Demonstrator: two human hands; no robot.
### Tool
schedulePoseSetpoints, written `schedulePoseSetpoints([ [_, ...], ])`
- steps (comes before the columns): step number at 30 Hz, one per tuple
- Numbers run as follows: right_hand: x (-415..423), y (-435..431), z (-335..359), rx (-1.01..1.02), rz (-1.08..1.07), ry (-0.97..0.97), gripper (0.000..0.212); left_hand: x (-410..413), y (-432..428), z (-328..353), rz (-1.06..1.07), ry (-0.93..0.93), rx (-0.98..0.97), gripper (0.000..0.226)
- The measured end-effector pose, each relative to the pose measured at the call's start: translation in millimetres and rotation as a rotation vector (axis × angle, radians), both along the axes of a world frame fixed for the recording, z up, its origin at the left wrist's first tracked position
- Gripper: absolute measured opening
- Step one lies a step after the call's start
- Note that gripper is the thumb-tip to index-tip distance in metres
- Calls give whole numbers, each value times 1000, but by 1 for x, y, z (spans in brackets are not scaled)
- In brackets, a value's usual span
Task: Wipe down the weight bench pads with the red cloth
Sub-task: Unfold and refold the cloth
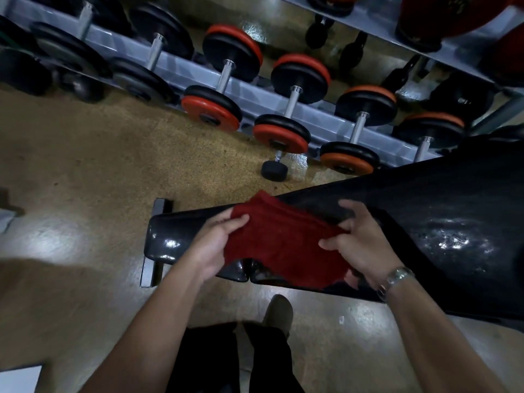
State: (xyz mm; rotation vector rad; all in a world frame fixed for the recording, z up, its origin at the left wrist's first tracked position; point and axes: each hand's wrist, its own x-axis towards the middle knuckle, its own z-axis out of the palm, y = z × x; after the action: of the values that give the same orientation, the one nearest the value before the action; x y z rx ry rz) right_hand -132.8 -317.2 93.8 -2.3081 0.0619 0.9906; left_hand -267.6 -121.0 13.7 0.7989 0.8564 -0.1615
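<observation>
We hold the red terry cloth (283, 245) over the glossy black vinyl bench pads (453, 222), at their seam. Left hand (218, 242) grips its left edge and right hand (360, 245) pinches the right edge. Speckled tan floor (85, 165) below, grey steel dumbbell rack (255, 95) beyond.

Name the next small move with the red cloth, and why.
Probably lay the red cloth flat on the back pad and press it under the right hand to start a stroke. The left hand and right hand grip its edges, holding it spread over the seam between seat pad and back pad, so no wiping pressure seems applied.
</observation>
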Motion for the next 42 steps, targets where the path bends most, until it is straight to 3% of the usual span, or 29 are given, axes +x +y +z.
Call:
schedulePoseSetpoints([
  [2, 8, -5, -7, -156, 98, 38, 57, 2, 13, 6, -5, -8, 61, 27],
  [4, 12, -9, -14, -156, 132, 133, 48, 5, 23, 12, -28, -14, 78, 26],
  [7, 9, -11, -19, 140, -54, 221, 35, 6, 36, 16, -17, -20, 40, 28],
  [12, 5, -8, -30, 542, -303, 475, 41, 10, 44, 17, 51, 37, -7, 30],
  [15, 6, -1, -30, 637, -290, 521, 62, 18, 45, 16, 110, 108, -55, 30],
  [18, 12, 2, -34, 705, -365, 507, 107, 24, 49, 20, 162, 106, -94, 30],
  [20, 17, 6, -34, 700, -403, 443, 123, 24, 53, 18, 226, 72, -56, 44],
  [22, 23, 10, -31, 698, -461, 369, 115, 22, 59, 16, 177, 5, 56, 62],
  [24, 28, 12, -31, 645, -491, 280, 95, 20, 59, 16, 38, -58, 220, 59],
  [28, 33, 16, -40, 233, -160, -34, 58, 22, 46, 26, -66, 33, 622, 33],
  [32, 34, 27, -34, 168, 65, -13, 53, 24, 42, 19, -188, 135, 974, 26],
  [35, 31, 32, -30, 42, 292, 8, 57, 22, 44, 24, -205, 141, 1138, 18],
  [39, 32, 31, -33, -71, 429, -228, 30, 19, 58, 31, -266, 126, 1304, 13],
  [42, 39, 25, -35, -14, 382, -248, 12, 14, 78, 24, -331, 54, 1301, 17],
])
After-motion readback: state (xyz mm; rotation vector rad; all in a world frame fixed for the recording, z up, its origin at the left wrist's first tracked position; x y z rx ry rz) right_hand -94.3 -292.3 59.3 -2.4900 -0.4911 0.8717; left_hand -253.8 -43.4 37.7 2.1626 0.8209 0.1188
